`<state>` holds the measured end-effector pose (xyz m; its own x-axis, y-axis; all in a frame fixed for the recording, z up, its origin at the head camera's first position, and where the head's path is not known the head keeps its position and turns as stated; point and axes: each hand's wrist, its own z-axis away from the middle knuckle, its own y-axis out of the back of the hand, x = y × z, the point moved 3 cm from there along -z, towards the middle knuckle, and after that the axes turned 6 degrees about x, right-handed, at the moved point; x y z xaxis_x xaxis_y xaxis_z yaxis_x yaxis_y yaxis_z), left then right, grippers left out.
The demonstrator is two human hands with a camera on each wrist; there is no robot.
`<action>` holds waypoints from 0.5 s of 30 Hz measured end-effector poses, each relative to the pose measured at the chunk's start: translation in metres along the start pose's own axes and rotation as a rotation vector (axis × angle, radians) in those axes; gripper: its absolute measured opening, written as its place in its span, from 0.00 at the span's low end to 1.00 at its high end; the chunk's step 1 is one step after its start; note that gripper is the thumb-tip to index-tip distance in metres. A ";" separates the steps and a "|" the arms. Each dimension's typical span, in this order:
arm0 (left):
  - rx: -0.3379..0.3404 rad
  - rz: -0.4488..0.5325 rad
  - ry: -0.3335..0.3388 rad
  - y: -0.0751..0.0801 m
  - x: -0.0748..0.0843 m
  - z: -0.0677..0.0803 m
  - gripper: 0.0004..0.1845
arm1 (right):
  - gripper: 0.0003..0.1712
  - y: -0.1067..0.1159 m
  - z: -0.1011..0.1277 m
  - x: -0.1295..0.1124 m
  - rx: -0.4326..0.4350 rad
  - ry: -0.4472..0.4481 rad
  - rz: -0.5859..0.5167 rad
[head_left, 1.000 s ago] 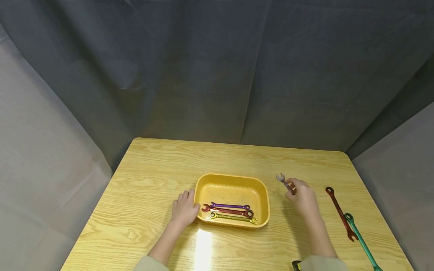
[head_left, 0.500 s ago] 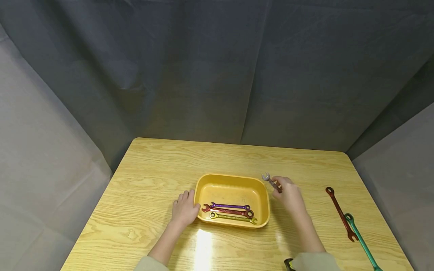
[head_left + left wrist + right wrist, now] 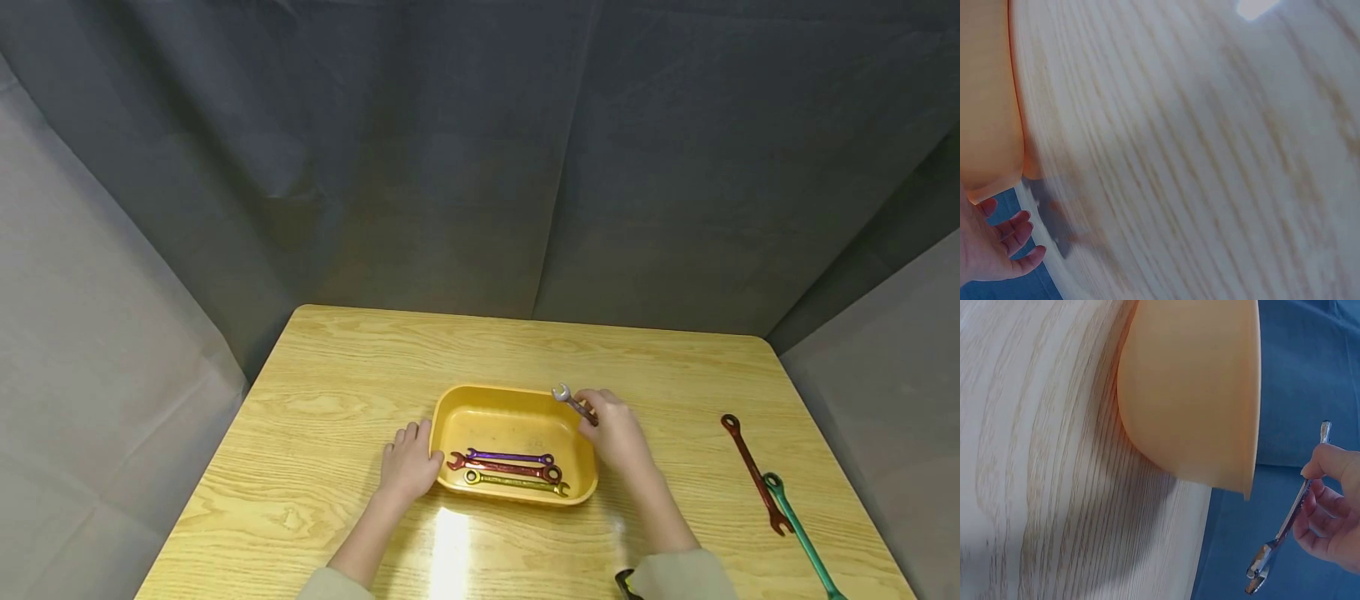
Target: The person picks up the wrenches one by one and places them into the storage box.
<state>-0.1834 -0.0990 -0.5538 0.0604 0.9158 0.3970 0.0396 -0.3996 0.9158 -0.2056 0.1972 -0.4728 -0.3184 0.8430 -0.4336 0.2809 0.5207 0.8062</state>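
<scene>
The silver wrench (image 3: 572, 402), pinched in the right hand (image 3: 613, 433), has been carried leftward to the yellow tray's (image 3: 517, 398) right rim. The left hand (image 3: 407, 461) rests flat against the tray. Three wrenches are inside, two on the table (image 3: 337, 400).

Glossy wood-grain table (image 3: 315, 433) under a smooth matt plastic tub (image 3: 517, 398); beside the tub, a shiny metal spanner (image 3: 570, 402); matt cloth backdrop (image 3: 480, 167) behind.
</scene>
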 end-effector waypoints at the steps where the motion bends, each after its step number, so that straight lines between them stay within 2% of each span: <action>1: 0.001 0.000 -0.002 0.000 0.000 0.000 0.25 | 0.19 -0.001 0.000 -0.001 -0.005 0.001 0.002; 7: 0.000 0.004 -0.002 0.000 0.000 0.000 0.25 | 0.20 -0.005 0.000 -0.010 -0.034 0.005 0.007; 15: -0.009 0.010 0.005 -0.002 -0.002 -0.001 0.26 | 0.19 -0.013 -0.002 -0.023 -0.030 0.096 0.029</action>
<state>-0.1842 -0.1000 -0.5560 0.0553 0.9120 0.4065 0.0299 -0.4084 0.9123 -0.2041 0.1707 -0.4720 -0.3964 0.8400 -0.3706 0.2648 0.4911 0.8299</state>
